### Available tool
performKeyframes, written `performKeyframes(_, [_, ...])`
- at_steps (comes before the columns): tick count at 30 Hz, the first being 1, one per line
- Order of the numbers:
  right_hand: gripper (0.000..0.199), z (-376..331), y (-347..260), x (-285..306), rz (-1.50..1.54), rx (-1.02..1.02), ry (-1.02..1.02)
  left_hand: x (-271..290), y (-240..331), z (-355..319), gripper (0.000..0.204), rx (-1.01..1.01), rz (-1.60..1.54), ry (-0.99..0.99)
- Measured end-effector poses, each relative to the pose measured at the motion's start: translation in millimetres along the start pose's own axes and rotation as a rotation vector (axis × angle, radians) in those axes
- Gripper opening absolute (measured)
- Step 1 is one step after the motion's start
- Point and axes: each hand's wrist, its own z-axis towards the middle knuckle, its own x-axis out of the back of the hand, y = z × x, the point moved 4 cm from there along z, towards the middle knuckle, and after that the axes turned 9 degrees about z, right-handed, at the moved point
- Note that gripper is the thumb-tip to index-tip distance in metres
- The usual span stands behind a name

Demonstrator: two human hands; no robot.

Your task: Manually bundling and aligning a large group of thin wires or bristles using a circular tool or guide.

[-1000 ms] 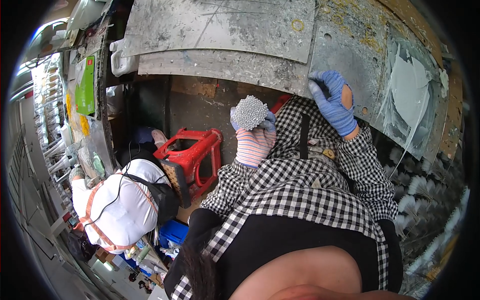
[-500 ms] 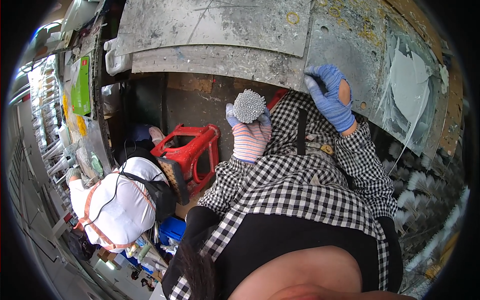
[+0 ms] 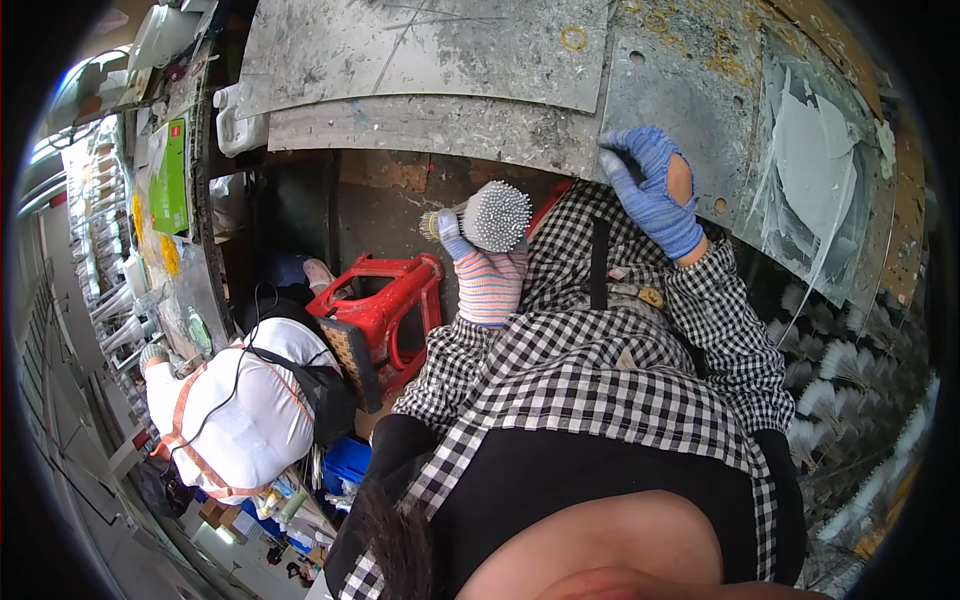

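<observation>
My left hand [image 3: 487, 280], in a striped pink glove with blue fingers, is closed round a flared bundle of thin pale stems [image 3: 497, 217]. Its broad, round face of grey-white dotted tips shows to the right. On the left, the narrow end with a yellowish band [image 3: 432, 226] sticks out past my thumb. The bundle is held below the front edge of the workbench. My right hand [image 3: 660, 190] wears a blue knitted glove with skin showing through a gap. Its fingers are curved and apart at the bench edge, with nothing visible between them.
The stained metal workbench [image 3: 480, 60] spans the top, with yellow rubber bands [image 3: 720, 50] and white paste [image 3: 815, 150] at right. A red plastic stool [image 3: 385, 290] stands at left, beside a bending co-worker in white [image 3: 245, 405]. White feather-like pieces [image 3: 850, 360] fill the right side.
My left hand has tilted the bundle: its dotted face has turned to the right and its banded narrow end has come into view at left. My right hand has shifted slightly left.
</observation>
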Motion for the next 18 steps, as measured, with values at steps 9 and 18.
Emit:
performKeyframes(9, [0.015,-2,3,1,0.045,0.002,0.004,-4,4,-5,0.047,-0.036,-0.029,-0.021])
performKeyframes(18, [0.018,-6,11,2,0.076,0.002,0.009,0,0,-8,0.054,0.081,-0.046,-0.041])
